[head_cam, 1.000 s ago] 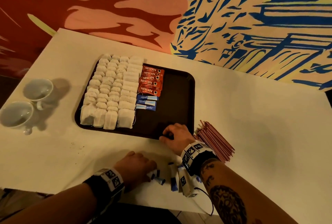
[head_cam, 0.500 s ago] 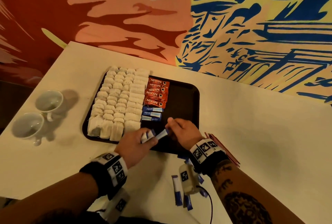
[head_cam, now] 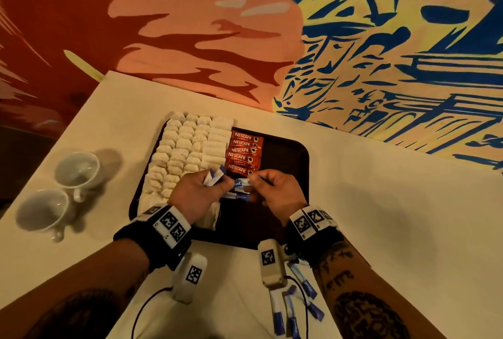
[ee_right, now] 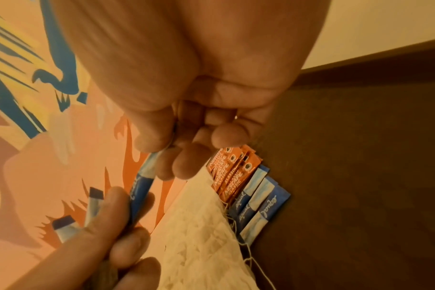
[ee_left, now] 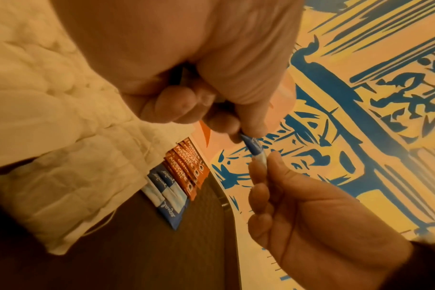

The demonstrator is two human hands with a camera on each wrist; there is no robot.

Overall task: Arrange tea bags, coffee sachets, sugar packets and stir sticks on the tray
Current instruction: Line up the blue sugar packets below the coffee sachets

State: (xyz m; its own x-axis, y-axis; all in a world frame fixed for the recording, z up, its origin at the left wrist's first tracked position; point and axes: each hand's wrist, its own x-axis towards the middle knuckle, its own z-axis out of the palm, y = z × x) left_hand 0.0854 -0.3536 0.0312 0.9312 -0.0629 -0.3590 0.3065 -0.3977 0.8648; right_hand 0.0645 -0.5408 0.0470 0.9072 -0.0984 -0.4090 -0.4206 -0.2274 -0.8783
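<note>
Above the tray [head_cam: 283, 148]: one sugar packet [head_cam: 241, 182] pinched between right hand [head_cam: 275, 194] and left hand [head_cam: 196, 194]; left fingers also grasp spare packets [head_cam: 215, 176].

The head camera looks steeply down from above the near edge of the white table [head_cam: 381, 216], facing the painted wall, both forearms in view. The left wrist camera sits close behind the left hand [ee_left: 186, 64], aimed toward the wall. The right wrist camera sits equally close behind the right hand [ee_right: 186, 68]. All three share the dark brown plastic tray [head_cam: 283, 153].
</note>
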